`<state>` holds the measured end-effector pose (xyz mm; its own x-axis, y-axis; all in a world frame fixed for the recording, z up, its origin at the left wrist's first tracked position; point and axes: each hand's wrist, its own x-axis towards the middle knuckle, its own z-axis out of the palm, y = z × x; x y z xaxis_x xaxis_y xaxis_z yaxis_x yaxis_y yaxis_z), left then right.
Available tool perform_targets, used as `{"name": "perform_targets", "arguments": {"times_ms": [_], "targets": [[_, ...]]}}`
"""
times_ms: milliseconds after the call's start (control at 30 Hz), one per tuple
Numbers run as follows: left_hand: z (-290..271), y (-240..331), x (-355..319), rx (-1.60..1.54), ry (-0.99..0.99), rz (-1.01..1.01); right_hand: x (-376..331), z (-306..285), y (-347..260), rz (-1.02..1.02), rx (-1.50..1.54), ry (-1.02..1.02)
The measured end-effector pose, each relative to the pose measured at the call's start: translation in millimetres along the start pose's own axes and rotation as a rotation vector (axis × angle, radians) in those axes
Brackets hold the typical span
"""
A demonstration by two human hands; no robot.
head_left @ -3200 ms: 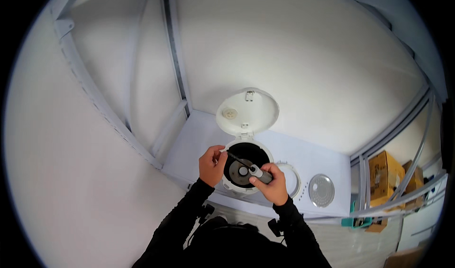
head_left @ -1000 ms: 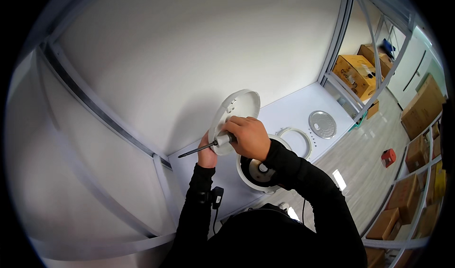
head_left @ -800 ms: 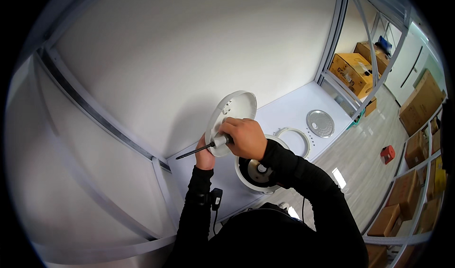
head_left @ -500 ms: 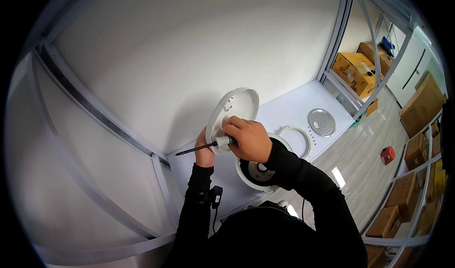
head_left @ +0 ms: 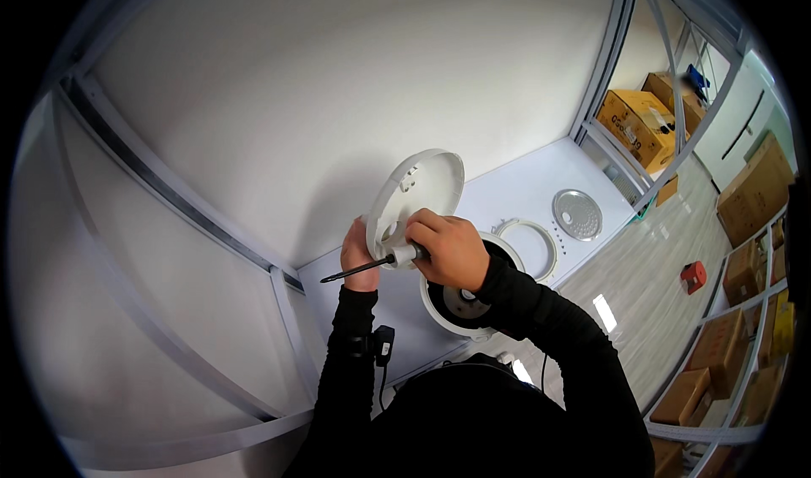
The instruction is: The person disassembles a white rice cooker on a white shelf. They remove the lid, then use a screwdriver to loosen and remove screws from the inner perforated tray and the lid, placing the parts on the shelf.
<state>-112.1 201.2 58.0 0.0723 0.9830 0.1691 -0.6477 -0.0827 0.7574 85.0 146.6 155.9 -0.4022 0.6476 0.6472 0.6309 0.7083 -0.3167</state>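
Observation:
In my left hand [head_left: 360,261] is a round white plastic cover [head_left: 435,178], like an appliance lid, tilted up with its hollow inside toward me. My left fingers are mostly behind its lower left edge. My right hand [head_left: 452,254] is closed around the handle of a screwdriver [head_left: 359,269], in front of the cover's lower part. The dark shaft points left, past my left wrist, with its tip free. Below my right hand stands a round white appliance body [head_left: 439,316], dark inside and looking like a rice cooker; my right forearm hides part of it.
On the white table [head_left: 524,174] lie a white ring [head_left: 553,263], a perforated metal disc [head_left: 578,215] and several small dark pieces, perhaps screws. A pale wall [head_left: 338,81] rises behind. Cartons [head_left: 642,132] and a red object [head_left: 693,277] are off to the right.
The cover has shifted slightly upward. The screwdriver's tip has moved a little right and down, its shaft still pointing left. Both hands keep their hold.

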Motion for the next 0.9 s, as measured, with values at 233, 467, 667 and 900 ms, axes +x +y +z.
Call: {"name": "perform_targets", "arguments": {"times_ms": [233,467,667,900], "targets": [[2,31,-7,0.236,0.153,0.253,-2,-16,-5,0.037,0.053,0.038],[59,56,-48,0.647,0.181,0.857,-11,-38,-17,-0.096,0.206,0.058],[102,57,-76,0.769,-0.029,0.755,-29,-58,-12,-0.242,0.301,0.112],[177,-12,-97,0.587,-0.193,0.352,-98,-116,19,0.009,0.363,0.207]]}}
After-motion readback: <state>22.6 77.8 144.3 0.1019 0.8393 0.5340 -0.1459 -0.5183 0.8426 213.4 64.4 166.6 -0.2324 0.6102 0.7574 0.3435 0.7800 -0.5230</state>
